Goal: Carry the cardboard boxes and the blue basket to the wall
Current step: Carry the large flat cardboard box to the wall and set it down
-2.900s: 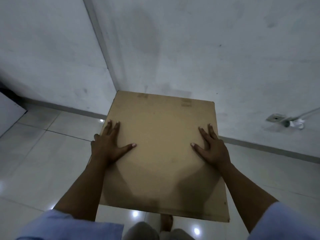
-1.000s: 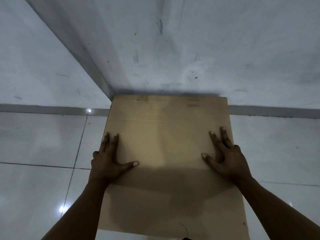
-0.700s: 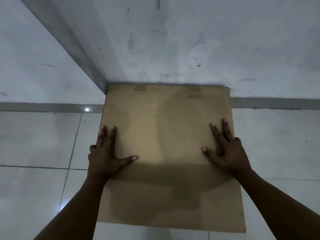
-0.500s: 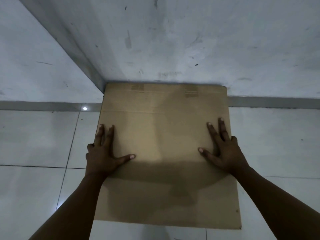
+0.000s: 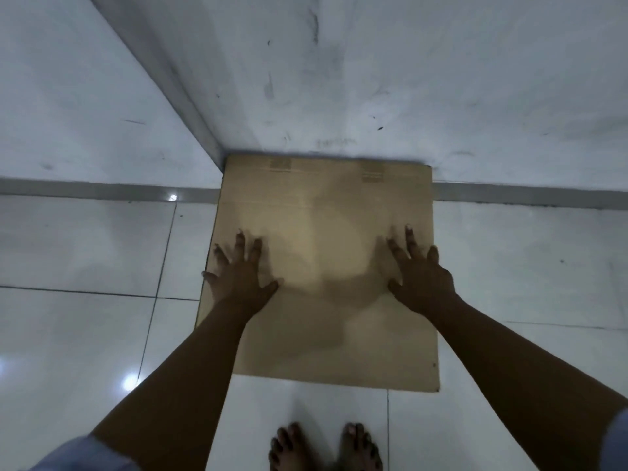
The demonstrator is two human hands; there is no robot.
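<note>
A flat brown cardboard box [image 5: 326, 205] rests with its far edge against the white wall [image 5: 424, 79], right beside a protruding wall corner [image 5: 176, 93]. Its near edge is low, just ahead of my bare feet [image 5: 324, 447]. My left hand [image 5: 239, 278] hovers at the box's left side with fingers spread and blurred. My right hand [image 5: 419, 275] is at the right side, fingers also apart. Neither hand wraps an edge; whether the palms still touch the cardboard is unclear. No blue basket is in view.
Glossy white floor tiles [image 5: 85, 317] spread left and right of the box. A grey skirting strip [image 5: 530, 195] runs along the foot of the wall. The wall to the left sits further back than the one behind the box.
The box went down and forward until its far edge met the wall. My fingers, flat and together before, have spread, and both hands look blurred with motion. My feet have come into view.
</note>
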